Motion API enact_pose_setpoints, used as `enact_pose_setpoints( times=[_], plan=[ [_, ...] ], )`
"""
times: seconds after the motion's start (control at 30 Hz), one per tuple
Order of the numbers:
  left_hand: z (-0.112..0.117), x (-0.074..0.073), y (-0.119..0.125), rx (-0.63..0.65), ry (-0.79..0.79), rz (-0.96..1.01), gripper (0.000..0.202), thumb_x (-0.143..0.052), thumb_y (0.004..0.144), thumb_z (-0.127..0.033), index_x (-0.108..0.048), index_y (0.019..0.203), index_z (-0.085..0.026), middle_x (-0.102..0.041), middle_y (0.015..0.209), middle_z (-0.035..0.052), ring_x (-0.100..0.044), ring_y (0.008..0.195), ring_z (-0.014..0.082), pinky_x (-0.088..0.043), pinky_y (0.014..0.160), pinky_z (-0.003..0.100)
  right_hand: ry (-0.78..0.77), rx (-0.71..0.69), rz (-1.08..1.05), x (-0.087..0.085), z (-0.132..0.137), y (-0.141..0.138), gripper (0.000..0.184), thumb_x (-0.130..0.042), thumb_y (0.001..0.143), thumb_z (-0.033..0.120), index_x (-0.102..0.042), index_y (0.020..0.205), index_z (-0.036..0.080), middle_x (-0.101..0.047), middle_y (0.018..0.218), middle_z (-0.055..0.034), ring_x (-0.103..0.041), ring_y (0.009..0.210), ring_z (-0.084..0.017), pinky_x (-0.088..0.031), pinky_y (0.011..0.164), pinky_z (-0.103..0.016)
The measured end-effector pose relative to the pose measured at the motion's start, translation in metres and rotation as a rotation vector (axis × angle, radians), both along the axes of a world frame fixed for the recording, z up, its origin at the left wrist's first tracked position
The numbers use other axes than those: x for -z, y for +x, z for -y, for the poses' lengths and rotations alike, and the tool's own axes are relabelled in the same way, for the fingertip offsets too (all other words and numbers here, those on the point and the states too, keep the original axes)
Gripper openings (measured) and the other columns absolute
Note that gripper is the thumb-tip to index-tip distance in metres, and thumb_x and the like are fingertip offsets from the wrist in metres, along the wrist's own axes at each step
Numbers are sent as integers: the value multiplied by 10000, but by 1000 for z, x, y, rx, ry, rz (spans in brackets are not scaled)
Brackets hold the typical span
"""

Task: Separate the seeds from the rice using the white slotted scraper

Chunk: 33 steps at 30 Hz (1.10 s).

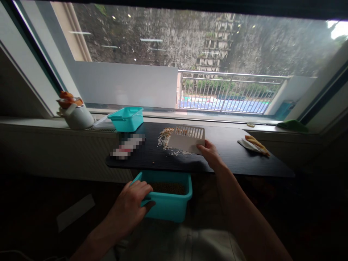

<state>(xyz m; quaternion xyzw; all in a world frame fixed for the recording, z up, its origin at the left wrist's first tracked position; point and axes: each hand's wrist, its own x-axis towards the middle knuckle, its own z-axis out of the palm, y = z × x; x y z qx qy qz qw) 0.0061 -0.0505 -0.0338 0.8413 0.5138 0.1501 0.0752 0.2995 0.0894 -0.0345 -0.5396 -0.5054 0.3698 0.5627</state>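
My left hand (133, 203) grips the rim of a teal plastic bin (174, 208) held below the front edge of the dark table (231, 163); brown grains lie inside the bin. My right hand (209, 154) holds a flat beige slotted scraper (187, 139) by its lower right corner, resting on the tabletop. A small pile of mixed pale and brown grains (165, 137) lies at the scraper's left edge, with scattered pale grains along its lower edge.
A second teal bin (127, 119) and a clear lidded box (102, 124) stand at the table's back left. A white pot (77, 115) sits on the sill. A blurred packet (127, 146) lies left; a wrapper (254, 144) lies right.
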Motion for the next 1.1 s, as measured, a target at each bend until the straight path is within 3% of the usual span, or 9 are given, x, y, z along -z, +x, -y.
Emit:
enact_pose_setpoints(
  times=[0.27, 0.63, 0.77, 0.93, 1.1],
  plan=[
    [0, -2, -25, -11, 26, 38, 77, -667, 759, -186, -621, 807, -225, -652, 834, -7, -603, 823, 216, -433, 784, 352, -8, 0, 1, -1, 1, -3, 333, -598, 606, 303, -640, 913, 181, -679, 829, -51, -634, 764, -230, -533, 613, -333],
    [1, -5, -23, -18, 7, 36, 73, -660, 774, -195, -613, 819, -228, -644, 848, -8, -592, 828, 221, -430, 800, 365, -40, -58, -42, -4, 25, -10, 333, -633, 580, 320, -652, 875, 167, -687, 787, -39, -625, 713, -213, -505, 660, -336],
    [2, -7, -24, -16, -11, 38, 87, -653, 766, -170, -603, 814, -222, -636, 837, -13, -586, 835, 214, -430, 808, 361, -41, -147, -49, -3, 41, -16, 349, -662, 587, 311, -675, 900, 156, -705, 824, -43, -631, 761, -221, -492, 713, -341],
    [4, -13, -30, -25, -27, 44, 87, -613, 767, -157, -602, 822, -224, -637, 835, -14, -586, 837, 208, -437, 798, 346, 71, -249, -44, 2, 30, -48, 340, -626, 640, 329, -641, 943, 176, -702, 887, -35, -629, 835, -218, -488, 772, -335],
    [5, -20, -40, -65, -50, 22, 124, -603, 720, -112, -607, 786, -217, -641, 802, -11, -601, 830, 213, -441, 796, 350, 74, -344, -32, 3, 18, -84, 278, -618, 641, 322, -628, 891, 202, -696, 845, -11, -634, 807, -200, -503, 764, -317]
  ],
)
